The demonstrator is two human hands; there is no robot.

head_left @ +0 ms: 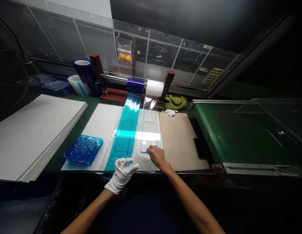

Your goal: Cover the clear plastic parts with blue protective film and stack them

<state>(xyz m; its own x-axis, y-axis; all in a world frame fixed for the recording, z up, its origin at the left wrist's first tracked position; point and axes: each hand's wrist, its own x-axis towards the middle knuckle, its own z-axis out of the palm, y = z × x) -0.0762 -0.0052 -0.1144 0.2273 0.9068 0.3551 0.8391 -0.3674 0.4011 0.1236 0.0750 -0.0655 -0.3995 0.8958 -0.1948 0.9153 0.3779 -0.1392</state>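
Observation:
My left hand, in a white glove, hovers over the near end of the blue film strip. Its thumb and fingers are curled but apart, with nothing visible between them. My bare right hand is closed round a thin, slender tool, too small to make out exactly. That tool lies across the clear film strip on the right. Both strips run down from the blue film roll and the clear film roll over a sheet with black rounded outlines.
A stack of white sheets stands left, near a blue film-covered pad. Brown board, a phone and a green conveyor belt lie right. Behind are the wooden roll stand, spare rolls and a green pouch.

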